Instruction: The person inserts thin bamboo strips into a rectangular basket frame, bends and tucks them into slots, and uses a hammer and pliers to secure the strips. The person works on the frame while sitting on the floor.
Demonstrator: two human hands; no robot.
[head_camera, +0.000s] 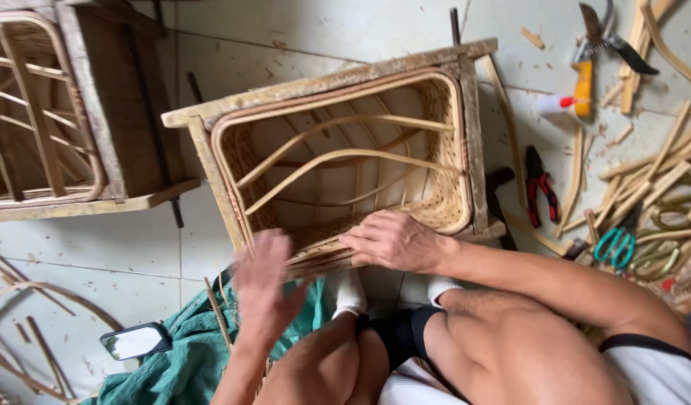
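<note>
Basket [435, 142] under my hands: pale straw-yellow weave, tight crosshatch on the walls, tan cane ribs arcing across. Its wood frame [323, 82] is a dull yellow-brown, worn. Second frame [113, 97], upper left, is darker grey-brown. Cloth [188, 360] at lower left is teal green. Phone [135, 341] beside it has a black rim and a pale screen. Right side of the frame: pliers [540, 187] red and black, scissors [615, 244] teal-handled, cutter [583, 86] orange-yellow gripped. Floor tiles [323, 30] off-white with grey grout. My socks [350, 292] are white.
</note>
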